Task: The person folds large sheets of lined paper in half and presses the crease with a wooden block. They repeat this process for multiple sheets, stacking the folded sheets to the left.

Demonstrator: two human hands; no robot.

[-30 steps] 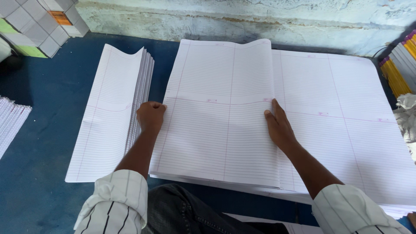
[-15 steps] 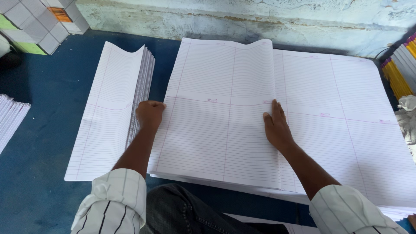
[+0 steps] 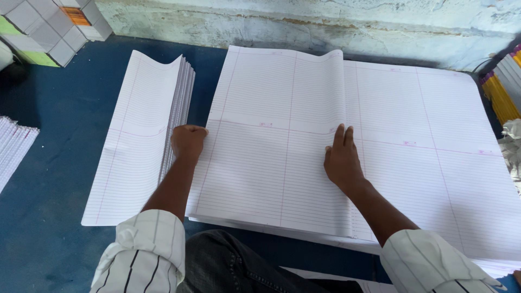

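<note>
A large stack of white ruled sheets [image 3: 434,179] lies spread across the blue surface. The top sheet [image 3: 260,163] is folded over to the left, with its fold running down the middle. My right hand [image 3: 342,160] lies flat on that fold line, fingers together and pointing away from me. My left hand [image 3: 188,142] is curled into a fist at the folded sheet's left edge and seems to grip that edge. Just left of it sits a pile of folded ruled sheets [image 3: 135,146], its edges fanned upward.
Stacked white and green blocks [image 3: 43,27] stand at the far left corner. Another paper pile [image 3: 13,152] pokes in at the left edge. Yellow-edged books [image 3: 502,87] lean at the right. A pale wall [image 3: 304,21] runs along the back. The blue surface [image 3: 49,239] shows at the near left.
Both hands stay where they were on the folded sheet. Only the view has shifted slightly.
</note>
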